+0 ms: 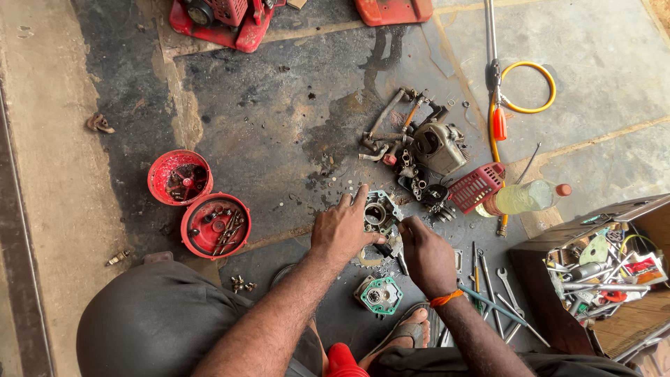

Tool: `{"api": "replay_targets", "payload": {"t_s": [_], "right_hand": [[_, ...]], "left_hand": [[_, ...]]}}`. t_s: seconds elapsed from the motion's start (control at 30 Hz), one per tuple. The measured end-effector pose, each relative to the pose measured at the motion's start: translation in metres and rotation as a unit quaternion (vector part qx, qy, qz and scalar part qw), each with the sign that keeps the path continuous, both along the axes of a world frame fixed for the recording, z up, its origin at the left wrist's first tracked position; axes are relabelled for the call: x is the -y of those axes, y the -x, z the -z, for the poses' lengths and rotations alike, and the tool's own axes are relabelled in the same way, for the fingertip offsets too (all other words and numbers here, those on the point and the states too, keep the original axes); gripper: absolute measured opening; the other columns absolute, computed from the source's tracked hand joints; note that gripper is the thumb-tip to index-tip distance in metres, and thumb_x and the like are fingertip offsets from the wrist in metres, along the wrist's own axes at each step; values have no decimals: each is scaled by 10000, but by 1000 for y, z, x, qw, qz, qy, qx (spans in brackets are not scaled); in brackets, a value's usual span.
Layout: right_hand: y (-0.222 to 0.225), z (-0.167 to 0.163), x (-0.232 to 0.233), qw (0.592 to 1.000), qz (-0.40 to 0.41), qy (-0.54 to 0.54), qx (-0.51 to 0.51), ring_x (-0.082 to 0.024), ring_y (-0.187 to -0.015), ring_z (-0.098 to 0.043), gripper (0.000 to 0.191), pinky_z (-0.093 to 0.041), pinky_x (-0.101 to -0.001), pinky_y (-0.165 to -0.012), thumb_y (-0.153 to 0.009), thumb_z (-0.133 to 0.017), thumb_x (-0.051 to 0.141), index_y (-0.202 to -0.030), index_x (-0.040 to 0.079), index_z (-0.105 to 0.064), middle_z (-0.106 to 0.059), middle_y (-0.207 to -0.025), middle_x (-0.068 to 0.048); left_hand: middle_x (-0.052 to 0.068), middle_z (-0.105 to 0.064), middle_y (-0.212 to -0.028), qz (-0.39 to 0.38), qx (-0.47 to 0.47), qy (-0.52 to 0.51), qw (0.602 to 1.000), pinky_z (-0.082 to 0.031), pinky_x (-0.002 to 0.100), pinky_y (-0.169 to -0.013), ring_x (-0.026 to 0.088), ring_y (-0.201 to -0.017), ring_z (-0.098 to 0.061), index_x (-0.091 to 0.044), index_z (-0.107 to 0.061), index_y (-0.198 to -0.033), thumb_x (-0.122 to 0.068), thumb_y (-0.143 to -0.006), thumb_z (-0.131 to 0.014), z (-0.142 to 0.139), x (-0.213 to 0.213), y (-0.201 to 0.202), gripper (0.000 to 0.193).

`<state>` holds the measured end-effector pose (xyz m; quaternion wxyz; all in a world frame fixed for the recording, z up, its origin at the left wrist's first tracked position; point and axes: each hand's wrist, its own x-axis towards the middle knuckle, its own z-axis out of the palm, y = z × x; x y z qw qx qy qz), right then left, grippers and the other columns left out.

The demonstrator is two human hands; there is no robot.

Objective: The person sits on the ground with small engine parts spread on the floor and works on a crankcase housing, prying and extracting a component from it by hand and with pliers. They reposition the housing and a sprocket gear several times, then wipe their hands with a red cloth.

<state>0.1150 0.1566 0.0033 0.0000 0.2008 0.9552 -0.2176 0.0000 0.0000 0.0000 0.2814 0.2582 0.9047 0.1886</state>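
My left hand (345, 227) rests flat on a grey metal engine casing (381, 213) on the oily stone floor, fingers spread over its left side. My right hand (426, 253) is closed around a thin tool whose tip meets the casing's lower right edge. A second housing with a green gasket (379, 294) lies just below my hands, near my sandalled foot (408, 334). An orange thread circles my right wrist.
Engine parts, springs and a carburettor (438, 146) are piled beyond the casing, beside a red plastic grille (477, 186) and a bottle of yellowish liquid (522, 197). Two red round covers (215, 225) hold bolts at left. Spanners (504, 293) and an open toolbox (607, 276) lie right.
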Motion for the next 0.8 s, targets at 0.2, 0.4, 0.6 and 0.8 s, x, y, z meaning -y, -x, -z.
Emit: {"api": "replay_targets", "payload": {"t_s": [0.2,0.4,0.6,0.8], "right_hand": [[3,4,1,999,-6,-18,-34,-409,-747,-698,219,-523,-523,-634,-1025,-567,323,-1043,121,-649,-729,-844,-151],[10,0,-2,1000,21,-5,-12,-405,-739,-701,229,-524,-518,-642,-1023,-579,350,-1042,135,-656,-717,-779,-165],[8,-3,8,999,-11,-15,-36,-423,-726,-692,227,-507,-543,-601,-1024,-568,332,-990,116,-627,-719,-823,-164],[3,-2,15,1000,0,-13,9,-437,-722,-690,235,-501,-567,-593,-1009,-573,351,-1003,118,-600,-721,-794,-169]], "left_hand": [[198,-625,-1337,-20,-15,-18,1000,-616,479,-849,356,-1028,-731,-160,-247,-1612,-674,-698,-828,-3,2,-3,1198],[211,-614,-1318,-23,-13,-31,999,-606,484,-842,371,-1018,-719,-153,-243,-1601,-664,-681,-854,-3,2,-1,1217],[236,-595,-1341,-22,-40,-44,998,-622,460,-811,363,-1006,-727,-108,-234,-1595,-670,-671,-855,-3,2,-2,1247],[236,-599,-1342,-23,-47,-41,998,-619,455,-821,349,-1014,-729,-119,-240,-1596,-695,-657,-841,-4,3,-4,1255]]}}
